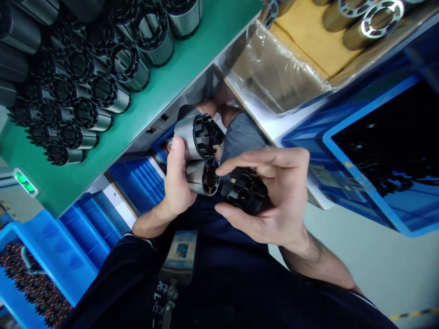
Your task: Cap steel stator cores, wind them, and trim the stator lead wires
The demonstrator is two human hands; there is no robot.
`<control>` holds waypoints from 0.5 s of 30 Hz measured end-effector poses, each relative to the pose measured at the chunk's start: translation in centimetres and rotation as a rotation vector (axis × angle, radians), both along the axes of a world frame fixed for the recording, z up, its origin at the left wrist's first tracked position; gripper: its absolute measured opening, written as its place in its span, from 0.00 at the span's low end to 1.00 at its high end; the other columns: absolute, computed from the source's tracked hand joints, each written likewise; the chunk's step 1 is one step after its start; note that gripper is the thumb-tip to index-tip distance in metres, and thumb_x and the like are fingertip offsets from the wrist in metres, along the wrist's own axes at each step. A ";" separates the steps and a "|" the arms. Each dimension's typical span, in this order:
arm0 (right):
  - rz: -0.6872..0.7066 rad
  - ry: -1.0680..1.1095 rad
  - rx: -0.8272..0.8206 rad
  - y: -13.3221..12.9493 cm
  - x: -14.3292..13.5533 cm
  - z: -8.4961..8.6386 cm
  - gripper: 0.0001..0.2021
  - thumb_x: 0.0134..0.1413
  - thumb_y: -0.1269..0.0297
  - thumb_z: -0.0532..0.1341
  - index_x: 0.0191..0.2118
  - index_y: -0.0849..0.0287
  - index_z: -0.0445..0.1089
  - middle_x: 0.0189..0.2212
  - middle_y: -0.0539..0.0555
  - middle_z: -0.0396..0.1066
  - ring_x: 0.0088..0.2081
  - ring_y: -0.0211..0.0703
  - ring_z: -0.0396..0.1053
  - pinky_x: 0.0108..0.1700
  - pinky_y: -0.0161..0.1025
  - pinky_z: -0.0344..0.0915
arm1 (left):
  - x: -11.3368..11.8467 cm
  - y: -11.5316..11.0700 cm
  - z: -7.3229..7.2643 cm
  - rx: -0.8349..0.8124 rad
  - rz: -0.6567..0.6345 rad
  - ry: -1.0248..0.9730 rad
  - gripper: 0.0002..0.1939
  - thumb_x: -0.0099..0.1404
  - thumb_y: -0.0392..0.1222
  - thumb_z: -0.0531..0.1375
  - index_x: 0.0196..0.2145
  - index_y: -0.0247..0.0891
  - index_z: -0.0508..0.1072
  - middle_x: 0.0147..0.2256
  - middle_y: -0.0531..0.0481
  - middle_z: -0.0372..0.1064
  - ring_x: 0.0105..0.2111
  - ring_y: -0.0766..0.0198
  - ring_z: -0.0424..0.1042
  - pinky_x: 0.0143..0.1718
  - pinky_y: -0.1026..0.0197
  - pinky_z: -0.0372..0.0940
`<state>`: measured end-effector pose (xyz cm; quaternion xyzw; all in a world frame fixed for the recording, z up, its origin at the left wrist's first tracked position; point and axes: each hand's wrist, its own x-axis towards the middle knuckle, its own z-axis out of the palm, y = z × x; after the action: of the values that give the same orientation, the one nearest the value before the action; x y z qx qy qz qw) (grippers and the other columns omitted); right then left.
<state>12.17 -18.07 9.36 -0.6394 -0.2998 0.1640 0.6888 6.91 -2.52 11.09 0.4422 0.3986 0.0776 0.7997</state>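
My left hand (179, 183) is wrapped round two metal stator cores side by side. The upper stator core (185, 132) has a black plastic end piece (206, 137) with upright prongs fitted on its end. On the lower stator core (197, 177) the slotted metal end face is bare, turned toward my right hand. My right hand (283, 196) curls round black plastic slotted end pieces (245, 189), close beside the lower core. Its index fingertip reaches the rim of that core. How many pieces it holds I cannot tell.
Rows of stator cores with black ends (92, 87) stand on the green bench (192, 59) at left. A plastic-lined carton (274, 68) holds bare cores (380, 23). Blue bins with black parts (391, 137) and copper-coloured parts (34, 283) flank me. Another person's legs (240, 132) show beyond.
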 end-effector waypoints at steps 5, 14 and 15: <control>-0.144 -0.239 -0.051 0.9 -0.2 -0.5 0.26 0.61 0.62 0.81 0.61 0.45 0.79 0.52 0.58 0.83 0.54 0.61 0.83 0.53 0.59 0.87 | 0.0 -0.3 0.2 0.001 -0.005 -0.016 0.39 0.84 0.73 0.46 0.58 0.44 0.86 0.52 0.37 0.89 0.54 0.32 0.88 0.47 0.37 0.85; -0.041 -0.083 0.039 0.3 -0.2 -2.3 0.41 0.56 0.58 0.87 0.74 0.43 0.77 0.59 0.57 0.87 0.43 0.53 0.86 0.35 0.46 0.85 | -0.3 0.1 0.5 0.034 -0.032 -0.007 0.39 0.79 0.79 0.52 0.50 0.43 0.87 0.49 0.37 0.89 0.57 0.32 0.88 0.49 0.38 0.87; -0.038 -0.108 0.052 0.3 -0.2 -2.4 0.40 0.55 0.59 0.88 0.72 0.45 0.80 0.60 0.59 0.87 0.47 0.55 0.87 0.37 0.47 0.86 | -0.2 0.2 0.6 0.020 -0.032 0.007 0.40 0.79 0.81 0.53 0.51 0.44 0.87 0.50 0.37 0.89 0.57 0.33 0.87 0.49 0.39 0.87</control>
<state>11.96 -17.80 6.91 -0.6347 -0.3283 0.1083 0.6911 6.66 -2.34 11.68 0.4570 0.3935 0.0673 0.7949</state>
